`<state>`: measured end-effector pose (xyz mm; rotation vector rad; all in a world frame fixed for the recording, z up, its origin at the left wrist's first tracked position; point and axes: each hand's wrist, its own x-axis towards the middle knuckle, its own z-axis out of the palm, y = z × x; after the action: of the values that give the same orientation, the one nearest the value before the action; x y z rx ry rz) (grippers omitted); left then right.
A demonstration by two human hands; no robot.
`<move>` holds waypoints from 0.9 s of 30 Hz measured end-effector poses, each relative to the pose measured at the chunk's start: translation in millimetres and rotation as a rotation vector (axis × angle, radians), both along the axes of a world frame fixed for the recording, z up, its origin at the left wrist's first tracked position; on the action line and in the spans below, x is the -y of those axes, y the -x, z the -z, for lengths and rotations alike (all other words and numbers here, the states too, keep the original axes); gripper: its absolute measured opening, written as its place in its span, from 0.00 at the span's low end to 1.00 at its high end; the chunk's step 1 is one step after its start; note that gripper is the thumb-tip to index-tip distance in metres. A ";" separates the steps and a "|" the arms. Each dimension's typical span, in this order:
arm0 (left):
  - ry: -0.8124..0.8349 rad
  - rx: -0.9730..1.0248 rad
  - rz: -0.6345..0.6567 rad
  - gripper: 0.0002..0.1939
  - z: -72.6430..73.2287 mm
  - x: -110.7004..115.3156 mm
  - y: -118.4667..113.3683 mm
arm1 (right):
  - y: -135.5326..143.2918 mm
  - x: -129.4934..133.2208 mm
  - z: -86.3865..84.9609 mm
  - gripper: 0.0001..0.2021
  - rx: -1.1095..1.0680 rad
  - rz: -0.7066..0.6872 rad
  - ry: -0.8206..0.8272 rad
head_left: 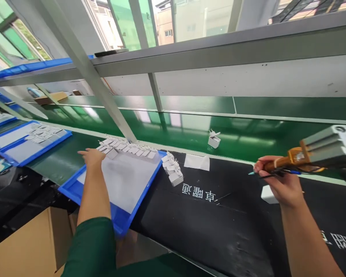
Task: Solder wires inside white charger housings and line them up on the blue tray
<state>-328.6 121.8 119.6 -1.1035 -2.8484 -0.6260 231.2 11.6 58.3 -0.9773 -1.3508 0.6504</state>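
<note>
My left hand is at the far left corner of a blue tray lined with a white sheet. Its fingers are stretched out, and its thumb side is close to a row of small white box-shaped pieces with thin white parts on top. I cannot tell if it touches one. On the right, my right hand is closed around a slim dark pen-like tool with a blue end. A small light-blue tip shows by its fingertips. Beneath that hand, a white box-shaped piece lies on the black mat.
An orange-brown part of a metal device is right beside my right hand. Several white pieces and a white paper lie at the mat's far edge. One piece stands on the green belt. More blue trays are left.
</note>
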 end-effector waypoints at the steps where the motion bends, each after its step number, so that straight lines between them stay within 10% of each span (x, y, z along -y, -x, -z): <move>1: -0.016 -0.023 -0.004 0.41 -11.3 -0.1 -8.1 | 0.9 0.4 0.0 0.12 0.010 -0.023 -0.008; 7: -0.191 -0.084 0.759 0.40 -40.4 -25.3 -156.4 | 8.5 2.5 -5.1 0.13 0.021 -0.082 -0.030; 10: -0.004 0.081 1.107 0.55 -14.6 -52.7 -257.9 | 10.8 3.1 -8.2 0.14 0.031 -0.084 -0.009; 14: 0.247 0.297 1.092 0.67 29.7 -91.8 -343.3 | 12.6 2.4 -9.2 0.15 0.026 -0.069 0.001; 19: 0.240 0.348 0.956 0.62 58.2 -113.7 -364.0 | 13.6 0.0 -7.6 0.17 0.036 -0.084 0.025; 27: 0.282 0.328 1.105 0.61 46.1 -86.8 -362.3 | 10.4 -1.5 -5.8 0.19 0.067 -0.104 0.057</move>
<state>33.7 208.6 73.5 -2.8643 -2.3310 -0.4099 220.8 13.1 64.0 -0.9867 -1.4568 0.7439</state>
